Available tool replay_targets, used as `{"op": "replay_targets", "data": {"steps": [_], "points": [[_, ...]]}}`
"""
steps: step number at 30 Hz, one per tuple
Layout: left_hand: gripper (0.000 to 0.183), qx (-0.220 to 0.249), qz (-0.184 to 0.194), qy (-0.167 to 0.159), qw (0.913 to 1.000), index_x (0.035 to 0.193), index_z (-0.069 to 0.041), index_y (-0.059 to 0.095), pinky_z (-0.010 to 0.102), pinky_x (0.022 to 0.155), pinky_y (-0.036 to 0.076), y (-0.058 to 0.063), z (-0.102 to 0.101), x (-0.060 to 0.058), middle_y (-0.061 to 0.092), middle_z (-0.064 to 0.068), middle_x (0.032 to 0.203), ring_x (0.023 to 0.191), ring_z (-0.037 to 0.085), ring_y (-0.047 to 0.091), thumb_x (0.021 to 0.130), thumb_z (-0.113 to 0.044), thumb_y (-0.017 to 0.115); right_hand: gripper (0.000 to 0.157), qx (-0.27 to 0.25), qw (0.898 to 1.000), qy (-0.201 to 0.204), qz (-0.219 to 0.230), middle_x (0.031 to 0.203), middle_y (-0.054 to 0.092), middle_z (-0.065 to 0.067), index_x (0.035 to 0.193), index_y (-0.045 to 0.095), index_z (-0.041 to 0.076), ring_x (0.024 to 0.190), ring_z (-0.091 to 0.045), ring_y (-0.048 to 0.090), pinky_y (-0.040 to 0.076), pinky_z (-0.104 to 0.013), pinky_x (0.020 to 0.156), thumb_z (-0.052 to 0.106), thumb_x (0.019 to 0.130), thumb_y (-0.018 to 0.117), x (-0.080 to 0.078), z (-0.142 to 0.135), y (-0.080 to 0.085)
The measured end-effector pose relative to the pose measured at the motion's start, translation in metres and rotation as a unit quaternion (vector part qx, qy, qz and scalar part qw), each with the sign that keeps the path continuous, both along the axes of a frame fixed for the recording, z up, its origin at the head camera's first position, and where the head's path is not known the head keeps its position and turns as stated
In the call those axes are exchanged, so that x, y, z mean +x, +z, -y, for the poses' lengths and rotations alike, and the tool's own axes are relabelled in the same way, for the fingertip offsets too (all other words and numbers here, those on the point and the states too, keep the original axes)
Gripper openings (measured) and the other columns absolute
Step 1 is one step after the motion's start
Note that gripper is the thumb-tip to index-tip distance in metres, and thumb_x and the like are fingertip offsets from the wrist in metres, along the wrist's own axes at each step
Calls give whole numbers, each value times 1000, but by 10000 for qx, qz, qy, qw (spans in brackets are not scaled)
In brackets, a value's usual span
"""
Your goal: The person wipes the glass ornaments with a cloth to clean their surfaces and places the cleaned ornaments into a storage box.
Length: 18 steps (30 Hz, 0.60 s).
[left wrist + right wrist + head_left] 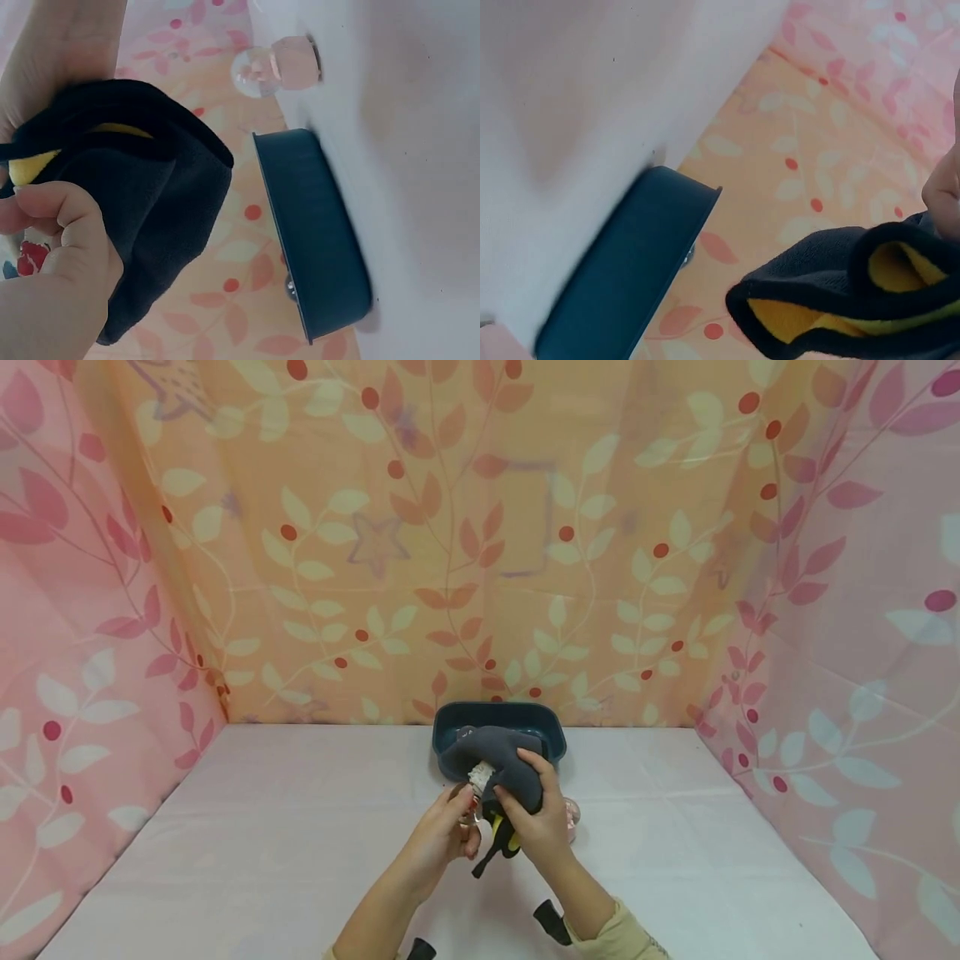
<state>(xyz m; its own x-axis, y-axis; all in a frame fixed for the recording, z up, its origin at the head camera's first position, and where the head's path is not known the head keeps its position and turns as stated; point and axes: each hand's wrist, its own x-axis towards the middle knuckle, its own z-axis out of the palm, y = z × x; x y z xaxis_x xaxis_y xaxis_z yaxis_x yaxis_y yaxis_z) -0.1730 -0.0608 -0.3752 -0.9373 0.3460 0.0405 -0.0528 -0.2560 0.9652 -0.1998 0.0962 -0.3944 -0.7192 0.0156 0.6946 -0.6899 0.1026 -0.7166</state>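
Holding a yellow-lined dark cloth pouch [516,768] above the tabletop [285,852], near the tray [322,240] by its far edge, I have right fingers [545,772] clamped on it and left fingers [455,807] clasping a red-and-white object [32,258]

Curled fingers of the left hand [71,247] hold a red-and-white object [31,259], largely hidden by them, against a charcoal fabric pouch [161,202] with black trim and yellow lining. The right hand [26,105] is at the pouch's other side, partly covered by it. Nearby, a dark teal tray [319,240] and a pink-based snow globe [296,64] stand apart on a white tabletop [420,187], before a leaf-patterned backdrop [232,315]
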Motion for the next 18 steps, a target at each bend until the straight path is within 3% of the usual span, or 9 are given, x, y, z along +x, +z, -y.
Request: {"op": "replay_targets", "data": {"steps": [13,18], "points": [[36,43,192,-66,9998,105,-8,47,28,64,42,-2,1,-3,50,2,91,59,11,48,102,-43,43,49,-196,9997,-172,9,116,56,-13,125,50,1,94,-14,57,52,-26,75,-14,82,67,-2,-3,2],[42,23,415,55,9991,111,-7,43,28,67,42,-3,1,-3,48,1,90,65,11,50,100,-47,47,45,-220,9977,-457,460,117,58,-16,125,53,5,95,-21,57,51,-32,78,-6,84,68,-3,-5,0]]}}
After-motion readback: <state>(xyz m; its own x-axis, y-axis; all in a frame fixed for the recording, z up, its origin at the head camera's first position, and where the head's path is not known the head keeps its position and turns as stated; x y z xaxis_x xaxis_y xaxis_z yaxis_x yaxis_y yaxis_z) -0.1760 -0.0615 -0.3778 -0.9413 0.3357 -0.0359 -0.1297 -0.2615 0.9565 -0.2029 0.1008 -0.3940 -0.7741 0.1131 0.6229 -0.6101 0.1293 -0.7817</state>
